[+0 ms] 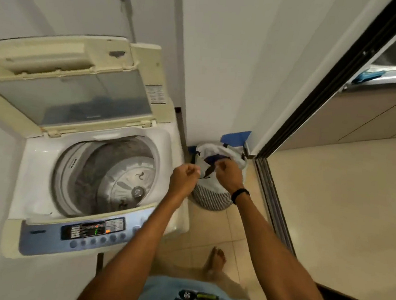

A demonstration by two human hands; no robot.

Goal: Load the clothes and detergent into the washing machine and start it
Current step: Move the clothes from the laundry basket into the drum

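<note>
Two grips at laundry basket [211, 200]: clothes [211, 161] pinched by right hand [228, 176]; left hand [185, 176] curled, hold cannot be told.

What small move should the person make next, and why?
Probably lift some of the clothes out of the laundry basket and drop them into the drum. The lid stands open, the drum looks empty, and the left hand and right hand are curled at the basket's mouth.
</note>
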